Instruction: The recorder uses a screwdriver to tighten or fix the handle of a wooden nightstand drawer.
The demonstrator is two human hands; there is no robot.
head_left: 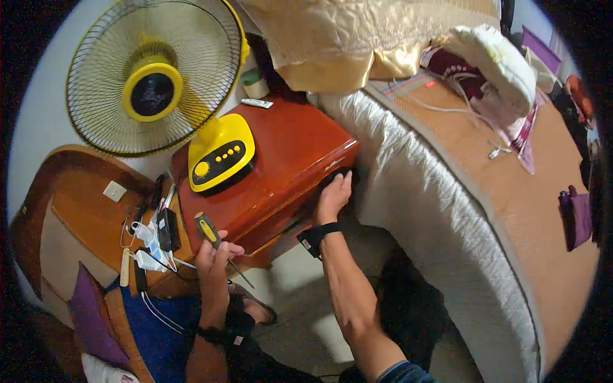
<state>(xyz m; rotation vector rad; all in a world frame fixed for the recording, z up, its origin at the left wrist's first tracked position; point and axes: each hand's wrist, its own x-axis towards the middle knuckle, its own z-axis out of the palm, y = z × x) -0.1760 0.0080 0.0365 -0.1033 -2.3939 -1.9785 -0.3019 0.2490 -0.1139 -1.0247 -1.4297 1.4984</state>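
While, left of centre, a yellow-and-grey screwdriver [207, 230] is gripped in the left hand [216, 256], the front of a red cabinet [297, 147] is touched near centre by the right hand [334, 196], its grip unclear. Yellow fan [153, 92] set on cabinet, upper left; bed [447, 210], right.

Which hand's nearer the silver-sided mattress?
Right. The right hand is beside the mattress, at the red nightstand; the left hand, farther left, holds a screwdriver.
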